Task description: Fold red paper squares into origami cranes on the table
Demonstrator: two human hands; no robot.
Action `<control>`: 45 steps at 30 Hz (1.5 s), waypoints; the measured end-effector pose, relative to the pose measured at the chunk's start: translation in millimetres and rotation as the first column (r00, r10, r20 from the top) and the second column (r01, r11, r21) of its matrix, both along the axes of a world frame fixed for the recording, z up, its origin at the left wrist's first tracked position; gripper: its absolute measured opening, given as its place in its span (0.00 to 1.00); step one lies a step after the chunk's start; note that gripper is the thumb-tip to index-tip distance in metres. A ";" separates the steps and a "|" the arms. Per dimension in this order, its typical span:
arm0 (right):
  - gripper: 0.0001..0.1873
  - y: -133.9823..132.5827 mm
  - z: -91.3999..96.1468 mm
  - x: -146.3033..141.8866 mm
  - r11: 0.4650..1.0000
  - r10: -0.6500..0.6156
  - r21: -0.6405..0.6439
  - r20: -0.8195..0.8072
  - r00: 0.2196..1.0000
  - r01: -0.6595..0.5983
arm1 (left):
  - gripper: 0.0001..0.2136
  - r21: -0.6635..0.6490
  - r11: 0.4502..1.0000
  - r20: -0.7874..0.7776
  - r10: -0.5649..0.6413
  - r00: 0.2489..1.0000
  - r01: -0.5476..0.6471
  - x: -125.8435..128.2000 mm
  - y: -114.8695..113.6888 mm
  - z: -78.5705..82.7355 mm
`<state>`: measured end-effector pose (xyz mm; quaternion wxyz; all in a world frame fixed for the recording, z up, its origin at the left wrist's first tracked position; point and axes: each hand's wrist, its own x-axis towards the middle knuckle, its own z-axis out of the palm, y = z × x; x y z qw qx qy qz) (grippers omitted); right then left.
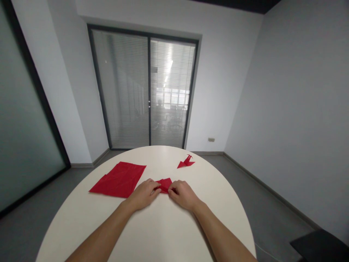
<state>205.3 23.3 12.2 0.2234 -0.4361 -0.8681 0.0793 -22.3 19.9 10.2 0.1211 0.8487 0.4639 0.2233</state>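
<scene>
A small, partly folded piece of red paper (164, 184) lies on the round white table (152, 225) in front of me. My left hand (143, 194) grips its left side, fingers closed on it. My right hand (183, 194) pinches its right side the same way. Both hands rest on the tabletop and hide the near part of the paper. To the left lies a stack of flat red paper sheets (119, 179). A finished red paper crane (186, 162) stands farther back on the right.
The table's far edge curves toward a glass sliding door with blinds (148, 91). Grey floor surrounds the table. A dark chair corner (321, 245) shows at the lower right.
</scene>
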 end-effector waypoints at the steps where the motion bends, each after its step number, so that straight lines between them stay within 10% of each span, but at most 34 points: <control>1: 0.12 -0.1 0.1 0.0 1.000 -0.010 -0.013 -0.009 1.000 0.010 | 0.17 -0.008 1.000 0.007 0.005 1.000 -0.005 0.2 0.8 -0.9; 29: 0.08 0.2 -5.8 -6.3 0.997 -0.075 -0.006 -0.034 0.997 0.075 | 0.12 0.055 0.992 -0.036 0.118 0.992 -0.116 5.5 4.2 -13.4; 45: 0.24 -0.5 -7.2 -5.6 0.995 0.063 0.070 0.077 0.995 -0.069 | 0.13 0.062 0.984 -0.012 0.168 0.986 -0.167 9.7 6.4 -18.0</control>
